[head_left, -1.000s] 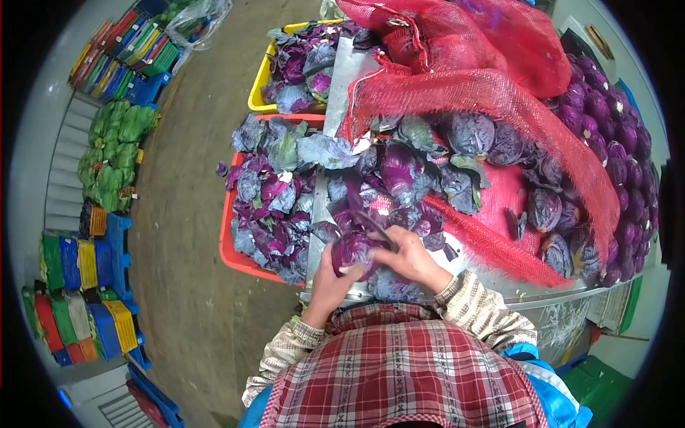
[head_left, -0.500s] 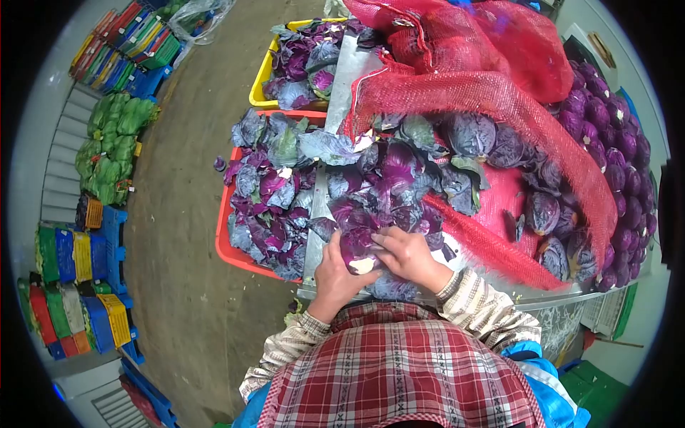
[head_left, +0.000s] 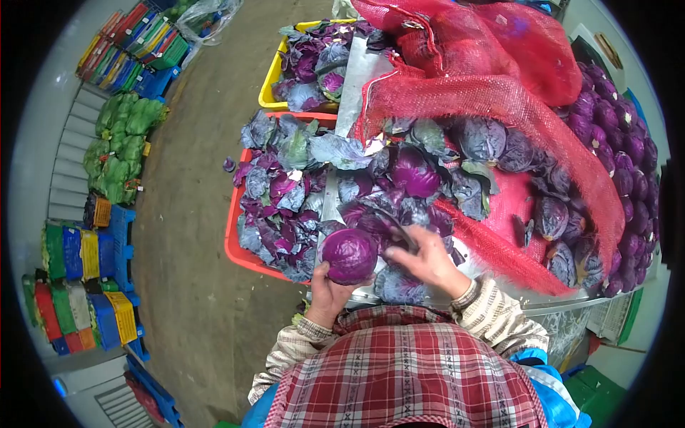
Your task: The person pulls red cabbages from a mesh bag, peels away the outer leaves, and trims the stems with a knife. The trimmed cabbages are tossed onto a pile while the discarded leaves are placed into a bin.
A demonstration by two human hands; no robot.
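Observation:
A smooth, shiny red cabbage (head_left: 349,255) rests in my left hand (head_left: 327,294), whose fingers hold it from below and the left side. Just right of it, my right hand (head_left: 428,262) is closed on a dark, curved cabbage leaf (head_left: 401,232), apart from the head and slightly blurred. Under and beyond both hands, loose purple leaves (head_left: 417,175) cover the metal table (head_left: 368,63). To the left, an orange-red crate (head_left: 235,239) is heaped with trimmed leaves.
A yellow crate (head_left: 268,89) of leaves stands farther back. Red mesh sacking (head_left: 492,93) drapes across the table, with untrimmed cabbages (head_left: 551,217) beside it. Shiny cabbage heads (head_left: 628,167) are stacked at right. Folded crates (head_left: 89,250) and green sacks (head_left: 121,135) line the left wall.
The cabbage has turned, showing a smooth round face instead of its pale cut stem. My right hand has moved away to the right, with a leaf in its fingers.

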